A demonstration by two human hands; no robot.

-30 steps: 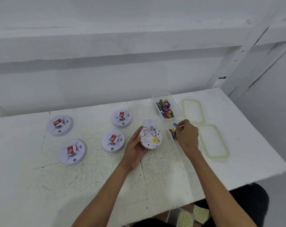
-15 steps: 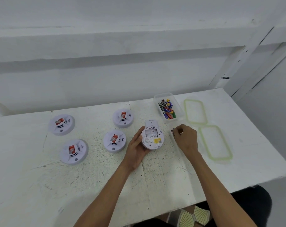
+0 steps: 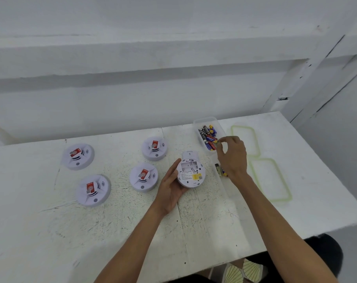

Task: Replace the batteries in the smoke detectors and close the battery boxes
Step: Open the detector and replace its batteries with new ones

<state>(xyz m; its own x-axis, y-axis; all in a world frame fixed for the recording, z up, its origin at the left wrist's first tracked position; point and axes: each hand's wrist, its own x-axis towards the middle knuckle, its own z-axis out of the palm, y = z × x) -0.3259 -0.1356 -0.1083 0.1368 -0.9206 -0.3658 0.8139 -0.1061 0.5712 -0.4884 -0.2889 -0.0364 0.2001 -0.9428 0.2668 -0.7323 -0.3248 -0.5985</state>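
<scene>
At the far box (image 3: pixel 205 119) of batteries (image 3: pixel 208 137), my right hand (image 3: pixel 232 156) draws thumb and forefinger together over the pile; whether they pinch one I cannot tell. To its left, my left hand (image 3: pixel 171 186) grips the upturned smoke detector (image 3: pixel 190 174), its battery bay (image 3: pixel 188 165) uncovered.
</scene>
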